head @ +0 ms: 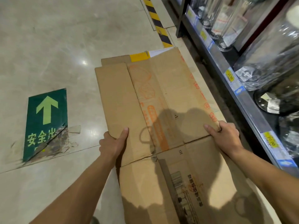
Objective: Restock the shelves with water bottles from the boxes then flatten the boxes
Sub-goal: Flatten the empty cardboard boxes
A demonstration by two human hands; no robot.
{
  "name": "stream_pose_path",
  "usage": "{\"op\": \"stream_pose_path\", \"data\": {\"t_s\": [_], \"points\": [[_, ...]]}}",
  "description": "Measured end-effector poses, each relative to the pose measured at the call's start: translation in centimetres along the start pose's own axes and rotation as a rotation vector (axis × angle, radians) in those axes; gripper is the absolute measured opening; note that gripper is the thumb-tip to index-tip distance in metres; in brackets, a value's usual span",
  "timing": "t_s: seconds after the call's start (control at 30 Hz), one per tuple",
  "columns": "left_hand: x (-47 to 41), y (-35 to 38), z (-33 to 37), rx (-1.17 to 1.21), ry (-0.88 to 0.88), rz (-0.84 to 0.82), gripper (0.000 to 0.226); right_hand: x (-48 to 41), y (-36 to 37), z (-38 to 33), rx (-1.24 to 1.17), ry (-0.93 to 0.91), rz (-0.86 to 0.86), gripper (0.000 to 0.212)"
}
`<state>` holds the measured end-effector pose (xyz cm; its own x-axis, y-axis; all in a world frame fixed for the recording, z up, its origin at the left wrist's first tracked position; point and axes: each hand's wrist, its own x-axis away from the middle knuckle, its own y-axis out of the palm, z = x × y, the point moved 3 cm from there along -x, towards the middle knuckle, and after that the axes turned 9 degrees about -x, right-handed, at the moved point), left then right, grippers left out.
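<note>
Closest in, one sheet of flattened cardboard with dark print point(186, 183) lies on the floor point(64, 46), and both bare forearms reach out over it. Just beyond it is the flattened box with orange print point(161, 94), held by its two near corners. The left hand point(113, 143) grips the left corner, thumb laid on top and fingers curled underneath. The right hand point(226, 136) grips the right corner the same way, thumb on top. I cannot tell whether the two printed sheets are one box or two.

At the far end of the orange-printed box, one more brown cardboard edge point(113, 59) and one yellow piece point(139, 57) stick out from under it.

To the left, well apart, one green floor sticker point(47, 120) with a single pale arrow is stuck down, torn at its near right corner. Farther off, one black-and-yellow striped tape point(157, 21) runs along the floor.

Along the right stands the shelf point(216, 62), its front rail carrying at least three yellow price tags point(229, 76). It is filled with clear wrapped goods point(267, 59), too blurred to count.
</note>
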<state>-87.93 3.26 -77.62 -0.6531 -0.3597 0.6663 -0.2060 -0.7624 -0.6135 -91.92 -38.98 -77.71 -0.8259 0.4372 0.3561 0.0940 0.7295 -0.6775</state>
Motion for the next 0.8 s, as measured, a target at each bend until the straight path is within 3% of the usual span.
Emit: {"op": "stream_pose_path", "data": {"t_s": [0.17, 0.33, 0.5, 0.63, 0.7, 0.8], "points": [[-1.8, -1.1, 2.4, 0.145, 0.114, 0.019, 0.096, -1.6, 1.0, -0.5, 0.070, 0.022, -0.044, 0.059], [-2.3, -2.2, 2.8, 0.244, 0.113, -0.131, 0.086, -2.6, 0.9, -1.4, 0.039, 0.019, -0.093, 0.063], [-1.6, -2.4, 0.1, 0.274, 0.144, -0.096, 0.052, -2.7, 1.6, -2.6, 0.011, 0.055, -0.182, 0.050], [-2.1, -3.0, 0.5, 0.309, 0.051, -0.031, 0.046, -3.0, 1.3, -2.5, -0.284, 0.113, -0.280, 0.040], [-2.2, -3.1, 0.4, 0.377, 0.060, -0.115, 0.053, -2.9, 1.4, -1.9, -0.518, 0.173, -0.390, 0.040], [-1.5, -3.3, -0.4, 0.439, 0.093, -0.446, 0.059, -2.4, 1.7, -1.8, -0.661, 0.244, -0.476, 0.050]]}}
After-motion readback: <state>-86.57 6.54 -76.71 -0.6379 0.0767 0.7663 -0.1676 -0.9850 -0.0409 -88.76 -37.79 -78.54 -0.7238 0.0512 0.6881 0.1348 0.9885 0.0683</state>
